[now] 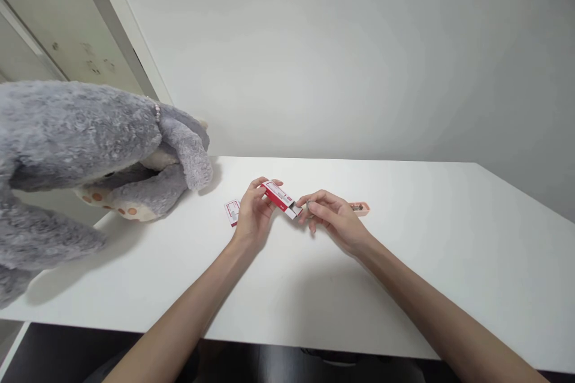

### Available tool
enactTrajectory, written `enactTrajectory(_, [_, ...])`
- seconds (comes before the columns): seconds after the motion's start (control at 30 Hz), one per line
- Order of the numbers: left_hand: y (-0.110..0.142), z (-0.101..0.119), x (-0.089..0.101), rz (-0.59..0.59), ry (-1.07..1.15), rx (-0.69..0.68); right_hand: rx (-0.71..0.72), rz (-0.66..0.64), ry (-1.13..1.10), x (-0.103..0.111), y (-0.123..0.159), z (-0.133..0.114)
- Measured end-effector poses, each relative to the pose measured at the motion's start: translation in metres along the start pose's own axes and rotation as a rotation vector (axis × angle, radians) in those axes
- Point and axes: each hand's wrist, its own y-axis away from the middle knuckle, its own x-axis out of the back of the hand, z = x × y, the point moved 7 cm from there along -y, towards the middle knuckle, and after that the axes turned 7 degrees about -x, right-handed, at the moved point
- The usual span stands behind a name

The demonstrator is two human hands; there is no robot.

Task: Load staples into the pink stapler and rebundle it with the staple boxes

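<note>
Over table (287, 305) — left fingers (257, 182) gripping open-ended box (278, 195), right fingers (324, 195) pinching grey piece (309, 205); peach container (365, 209) — dark contents (357, 207).

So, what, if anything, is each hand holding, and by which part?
Left hand: the red-and-white box, by the end farther from the right hand, which seemingly pinches a small grey thing, its held part unclear.

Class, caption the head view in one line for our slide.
Left hand holds a red-and-white box, right hand near its open end, over a white table.
</note>
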Motion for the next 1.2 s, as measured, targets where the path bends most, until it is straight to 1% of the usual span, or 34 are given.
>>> enactTrajectory(0.23, [0.001, 0.001, -0.003, -0.019, -0.046, -0.007, -0.005, 0.044, 0.013, 0.004, -0.001, 0.002])
enactTrajectory(0.43, [0.004, 0.0, -0.009, -0.115, -0.134, -0.007, -0.029, 0.03, -0.015, 0.004, -0.002, 0.007])
enactTrajectory(0.5, [0.005, -0.001, -0.01, -0.128, -0.141, -0.005, -0.03, 0.021, -0.021, 0.003, -0.002, 0.007])
enactTrajectory(0.73, [0.004, 0.001, -0.008, -0.041, -0.084, -0.011, 0.02, 0.046, 0.046, 0.003, 0.0, -0.001])
enactTrajectory(0.87, [0.002, 0.004, -0.006, 0.007, -0.069, -0.038, 0.036, 0.127, 0.018, 0.009, -0.002, -0.001])
enactTrajectory(0.93, [0.001, 0.004, -0.003, 0.04, -0.039, -0.037, -0.017, 0.129, -0.07, 0.01, -0.003, 0.004])
enactTrajectory(1.0, [0.0, 0.002, -0.001, 0.054, -0.001, -0.025, -0.114, 0.077, -0.171, 0.006, -0.005, 0.01])
enactTrajectory(1.07, [0.0, 0.001, 0.0, 0.046, 0.018, -0.015, -0.225, 0.011, -0.227, 0.0, -0.004, 0.015])
enactTrajectory(1.13, [0.0, 0.0, -0.001, 0.032, 0.013, -0.008, -0.312, -0.034, -0.217, -0.004, -0.002, 0.02])
enactTrajectory(1.2, [0.0, 0.001, -0.002, 0.013, -0.009, -0.008, -0.336, -0.037, -0.167, -0.005, -0.001, 0.022])
